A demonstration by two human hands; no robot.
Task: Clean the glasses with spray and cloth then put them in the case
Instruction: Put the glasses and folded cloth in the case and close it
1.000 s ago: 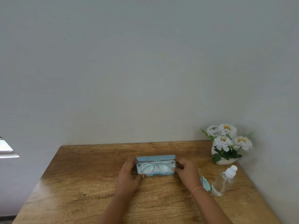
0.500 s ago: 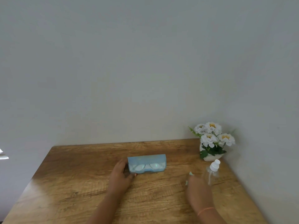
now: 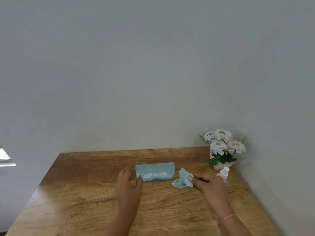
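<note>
A light blue glasses case lies open in the middle of the wooden table, with the glasses lying inside it. My left hand sits at the case's left end, thumb touching its front corner, fingers relaxed. My right hand pinches a small light blue cloth just right of the case, above the table. A clear spray bottle with a white cap stands behind my right hand.
A white pot of white flowers stands in the back right corner against the walls. The wall runs along the table's far and right edges. The table's left edge drops off at the left.
My right hand left the case, reached to the right by the bottle and came back holding the cloth. My left hand stayed at the case's left end.
</note>
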